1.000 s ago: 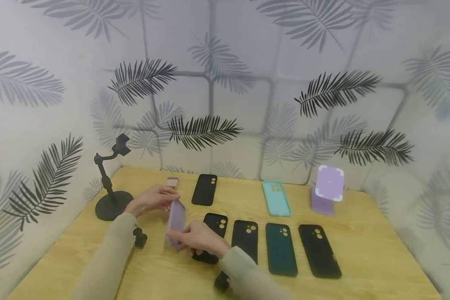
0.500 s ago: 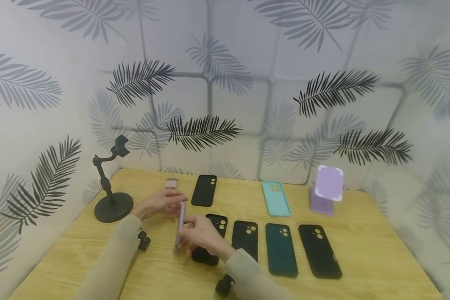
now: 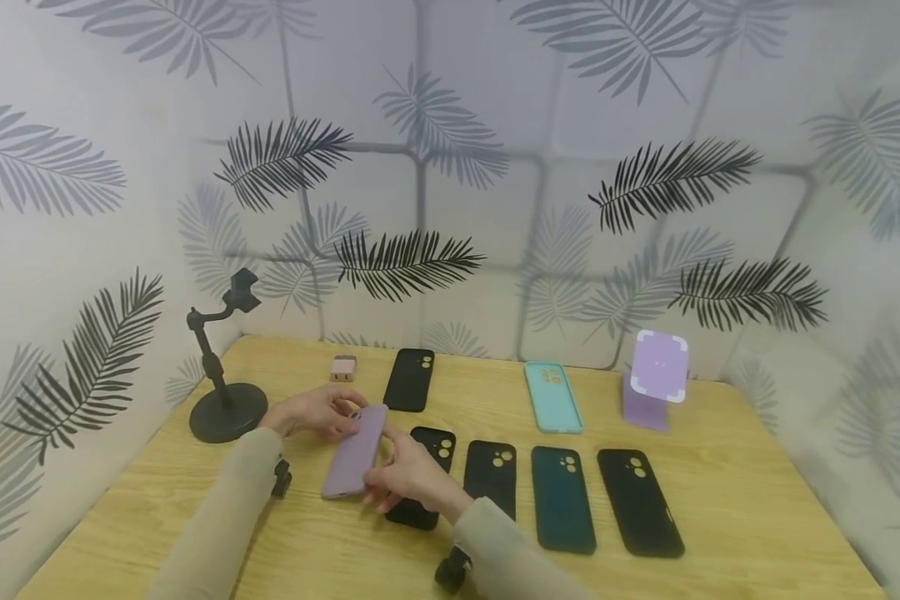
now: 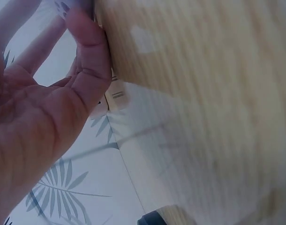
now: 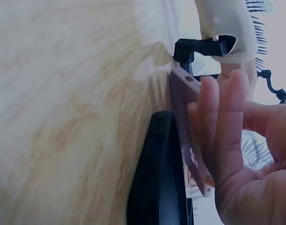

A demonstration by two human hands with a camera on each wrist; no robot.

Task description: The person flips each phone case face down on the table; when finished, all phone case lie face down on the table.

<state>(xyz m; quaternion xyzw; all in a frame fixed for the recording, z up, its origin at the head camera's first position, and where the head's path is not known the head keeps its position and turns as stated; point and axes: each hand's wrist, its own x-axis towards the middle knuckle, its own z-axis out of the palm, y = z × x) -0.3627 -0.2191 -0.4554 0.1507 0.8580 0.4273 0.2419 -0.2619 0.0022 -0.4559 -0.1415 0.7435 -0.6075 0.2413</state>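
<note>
A purple phone case (image 3: pixel 356 458) lies tilted between the two hands in the head view, its plain back facing up. At its upper left corner the left hand (image 3: pixel 318 412) pinches it, thumb on the back near the camera opening. The right hand (image 3: pixel 412 473) holds its right edge; in the right wrist view the fingers lie along the case (image 5: pixel 184 101). Just right of it, a black phone case (image 3: pixel 420 508) lies partly hidden under the right hand. In the left wrist view, the left hand (image 4: pixel 54 98) covers most of what it grips.
Two more black cases (image 3: pixel 490 479) (image 3: pixel 640 504) and a dark teal case (image 3: pixel 562 500) line the front. Behind are a black case (image 3: pixel 408 381), a turquoise case (image 3: pixel 553 397), a pink plug adapter (image 3: pixel 342 367) and a purple stand (image 3: pixel 658 367). A black stand (image 3: pixel 228 412) is at left.
The purple case, seen nearly edge-on half a second ago, has been turned so its back faces up. Both hands have shifted their hold, the left thumb now on its back.
</note>
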